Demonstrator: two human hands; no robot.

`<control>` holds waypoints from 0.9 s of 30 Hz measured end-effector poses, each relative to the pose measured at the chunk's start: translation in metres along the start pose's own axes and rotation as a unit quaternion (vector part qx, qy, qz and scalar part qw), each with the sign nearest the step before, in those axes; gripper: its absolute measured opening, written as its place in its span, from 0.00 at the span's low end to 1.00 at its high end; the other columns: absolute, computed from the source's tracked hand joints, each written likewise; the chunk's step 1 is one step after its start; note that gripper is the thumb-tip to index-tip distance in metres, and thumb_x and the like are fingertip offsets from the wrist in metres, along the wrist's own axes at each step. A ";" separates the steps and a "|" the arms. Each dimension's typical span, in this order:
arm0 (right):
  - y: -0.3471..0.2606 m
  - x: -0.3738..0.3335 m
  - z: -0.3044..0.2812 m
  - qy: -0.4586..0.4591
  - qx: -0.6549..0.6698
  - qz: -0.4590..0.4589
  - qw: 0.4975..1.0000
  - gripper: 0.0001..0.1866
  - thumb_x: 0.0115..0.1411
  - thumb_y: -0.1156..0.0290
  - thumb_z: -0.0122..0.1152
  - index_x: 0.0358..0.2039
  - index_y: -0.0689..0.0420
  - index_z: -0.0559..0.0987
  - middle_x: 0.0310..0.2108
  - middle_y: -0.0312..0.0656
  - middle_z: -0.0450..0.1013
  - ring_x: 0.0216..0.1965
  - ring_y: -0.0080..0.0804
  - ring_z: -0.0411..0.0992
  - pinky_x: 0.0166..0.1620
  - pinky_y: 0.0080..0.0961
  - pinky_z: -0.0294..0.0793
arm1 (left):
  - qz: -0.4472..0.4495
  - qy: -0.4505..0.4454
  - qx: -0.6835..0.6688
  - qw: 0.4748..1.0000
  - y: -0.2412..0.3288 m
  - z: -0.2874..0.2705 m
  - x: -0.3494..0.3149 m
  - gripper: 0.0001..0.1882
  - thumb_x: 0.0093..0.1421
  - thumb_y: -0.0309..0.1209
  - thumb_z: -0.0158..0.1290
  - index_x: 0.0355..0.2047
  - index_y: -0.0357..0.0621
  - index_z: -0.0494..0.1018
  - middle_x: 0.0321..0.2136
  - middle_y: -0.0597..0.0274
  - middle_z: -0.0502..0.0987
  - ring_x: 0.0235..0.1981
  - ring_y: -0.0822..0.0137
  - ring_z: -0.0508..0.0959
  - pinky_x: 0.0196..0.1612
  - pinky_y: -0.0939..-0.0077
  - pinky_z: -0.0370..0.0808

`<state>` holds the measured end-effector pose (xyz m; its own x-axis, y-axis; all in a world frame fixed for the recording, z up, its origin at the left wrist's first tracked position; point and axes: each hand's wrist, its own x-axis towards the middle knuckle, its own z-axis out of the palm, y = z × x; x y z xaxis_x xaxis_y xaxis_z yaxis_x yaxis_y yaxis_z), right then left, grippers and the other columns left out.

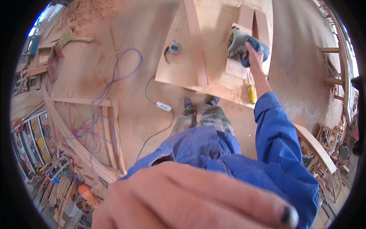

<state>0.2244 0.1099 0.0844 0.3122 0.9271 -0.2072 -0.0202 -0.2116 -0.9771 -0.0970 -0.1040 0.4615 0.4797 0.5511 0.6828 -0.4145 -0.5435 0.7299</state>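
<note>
While the left hand [198,198] hovers spread, the right hand [254,53] grips a blue circular saw [240,42].

A woodworking shop. Sawdust [82,11] lies in the upper left beside a broom [70,38]. A plywood sheet [179,65] sits at the top centre with a plank [196,42] across it and a blue power saw [244,44]. Cables [110,82] trail over the floor [133,38]. Timber frames [108,129] and offcuts [57,191] crowd the left edge, wooden racks [335,76] the right.
</note>
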 end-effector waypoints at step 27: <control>-0.046 -0.054 -0.028 0.003 0.048 0.097 0.994 0.16 0.63 0.60 0.70 0.35 0.61 0.79 0.18 0.33 0.68 0.16 0.20 0.65 0.21 0.20 0.67 | -0.591 0.441 0.037 0.675 -0.336 -0.014 -0.310 0.22 0.74 0.43 0.48 0.51 0.34 0.77 0.40 0.61 0.82 0.41 0.74 0.80 0.46 0.81 0.77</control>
<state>0.2351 0.0611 0.1413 0.2986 0.8699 -0.3926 -0.1712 -0.3558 -0.9187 -0.1176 -0.0836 0.0052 -0.2195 0.7721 -0.5964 -0.0900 0.5927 0.8004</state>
